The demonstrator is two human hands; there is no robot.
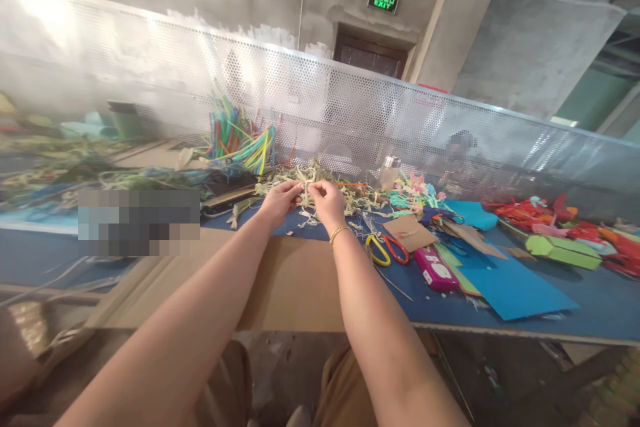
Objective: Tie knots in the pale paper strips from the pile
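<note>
My left hand (pixel 281 203) and my right hand (pixel 328 203) are raised close together over the far part of the table, fingertips pinched. Between them is a pale, straw-coloured strip piece (pixel 306 175) with several loose ends sticking out; its exact kind cannot be made out. Both hands are closed on it. Right behind lies a tangled heap of similar pale strips (pixel 363 202), which partly blends with the held piece. A sheet of brown cardboard (pixel 300 280) lies below my forearms.
Yellow-handled scissors (pixel 379 251), red-handled scissors (pixel 397 250), a magenta pack (pixel 435 269) and blue paper (pixel 520 287) lie to the right. A bottle (pixel 389 173) stands behind. Colourful sticks (pixel 240 137) are bunched at the back left, before a perforated metal screen (pixel 280 93).
</note>
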